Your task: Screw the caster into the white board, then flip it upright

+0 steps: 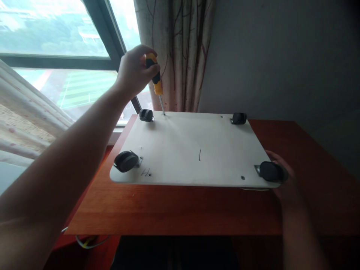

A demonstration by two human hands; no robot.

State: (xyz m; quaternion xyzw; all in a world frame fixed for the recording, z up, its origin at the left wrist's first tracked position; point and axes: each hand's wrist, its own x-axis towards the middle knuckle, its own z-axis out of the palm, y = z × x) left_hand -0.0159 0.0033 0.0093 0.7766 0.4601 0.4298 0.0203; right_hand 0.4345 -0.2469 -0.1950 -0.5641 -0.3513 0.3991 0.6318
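My left hand [139, 69] is wrapped around the yellow and black handle of a screwdriver [157, 84]. The tool leans slightly, its metal tip in a screw hole near the far left edge of a white board [180, 146]. That board lies flat with its casters facing up; the nearest one to the tip is the far left black caster [146, 115]. At the board's near right corner, my right hand [285, 187] grips the edge beside another caster [272, 171], which hides part of its fingers.
Beneath the board is a reddish-brown wooden table [174, 210]. More casters stand at the near left [126, 161] and far right [239, 118] corners. A window and curtains [180, 56] are behind, with a grey wall at right. A cable [87, 245] hangs below the table's left side.
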